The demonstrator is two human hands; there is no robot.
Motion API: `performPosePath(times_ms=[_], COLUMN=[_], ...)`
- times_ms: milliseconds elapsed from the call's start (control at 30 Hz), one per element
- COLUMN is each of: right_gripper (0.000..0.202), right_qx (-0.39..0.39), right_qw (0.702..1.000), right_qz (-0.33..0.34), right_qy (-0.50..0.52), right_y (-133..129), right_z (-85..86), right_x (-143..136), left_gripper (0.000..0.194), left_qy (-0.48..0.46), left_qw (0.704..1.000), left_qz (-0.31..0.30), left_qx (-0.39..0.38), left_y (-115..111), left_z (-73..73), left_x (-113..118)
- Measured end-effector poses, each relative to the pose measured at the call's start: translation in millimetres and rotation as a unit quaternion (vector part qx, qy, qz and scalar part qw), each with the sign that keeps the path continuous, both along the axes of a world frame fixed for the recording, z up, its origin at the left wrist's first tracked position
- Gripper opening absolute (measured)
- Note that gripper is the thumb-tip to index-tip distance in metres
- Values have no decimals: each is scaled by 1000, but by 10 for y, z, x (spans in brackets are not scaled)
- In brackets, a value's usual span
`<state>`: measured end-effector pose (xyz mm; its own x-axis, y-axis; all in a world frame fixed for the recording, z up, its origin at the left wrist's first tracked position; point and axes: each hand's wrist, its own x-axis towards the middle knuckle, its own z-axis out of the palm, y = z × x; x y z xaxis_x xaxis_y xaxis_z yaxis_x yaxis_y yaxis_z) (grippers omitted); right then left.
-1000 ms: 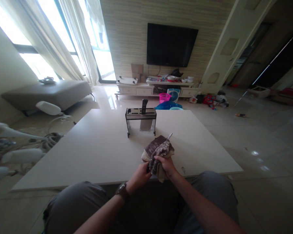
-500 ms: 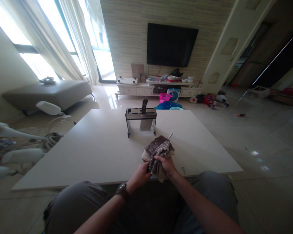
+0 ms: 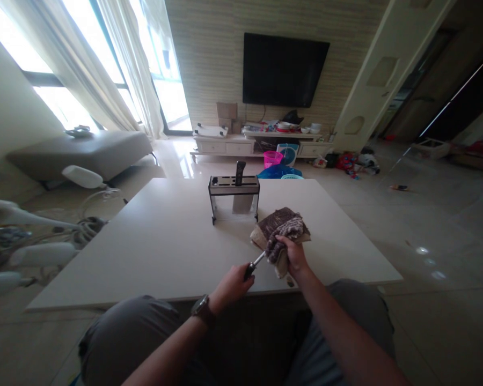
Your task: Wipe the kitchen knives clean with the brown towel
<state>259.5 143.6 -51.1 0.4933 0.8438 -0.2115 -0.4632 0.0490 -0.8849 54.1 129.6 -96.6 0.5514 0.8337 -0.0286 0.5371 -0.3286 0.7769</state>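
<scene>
- The person sits at the near edge of a big white table (image 3: 153,252), with both arms stretched out over it.
- The left hand (image 3: 231,284) is closed around the dark handle of a knife (image 3: 254,264). It is over the near edge of the table, in front of the knife rack (image 3: 234,198) and a little to its right.
- A watch (image 3: 202,310) sits on the left wrist.
- The shiny blade of the knife points up and away from the left hand and goes into a brown cloth (image 3: 282,230). Only a short bit of the blade shows; the rest is hidden in the cloth.
- The right hand (image 3: 292,254) is closed on the brown cloth, bunching it around the blade. It is to the right of the knife rack and nearer to the person.
- The cloth is dark brown with lighter patches, and part of it hangs down below the right hand.
- The knife rack stands upright in the middle of the table. One black handle (image 3: 239,172) sticks up out of its top.
- Behind the knife rack, across the shiny floor, a black TV (image 3: 285,69) hangs on the wall over a low white cabinet (image 3: 225,146).
- A pink basket (image 3: 272,159) sits on the floor between the table and that cabinet.
- To the left of the knife rack, past the table, there is a grey bench (image 3: 80,153) under bright windows with white curtains (image 3: 116,69).
</scene>
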Motion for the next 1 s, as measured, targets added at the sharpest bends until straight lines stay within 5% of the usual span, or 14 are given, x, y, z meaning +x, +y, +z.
performPosePath(times_ms=[233,467,833,1000], right_gripper=[41,39,46,43], right_qx=[46,31,-25,-25], right_qw=[988,995,999,999], right_qz=[-145,-94,17,3], right_qy=[23,28,10,20], right_y=[77,49,-156,-136], right_z=[184,34,-324,-244], right_x=[452,243,-371,-343], left_gripper=[12,11,12,10], left_qy=[76,114,29,16], left_qw=[995,992,999,1000], left_qz=[-15,-13,-15,-20], left_qx=[62,49,14,19], left_y=[16,15,14,19], left_z=[89,98,-40,26], left_x=[-83,-66,-20,2])
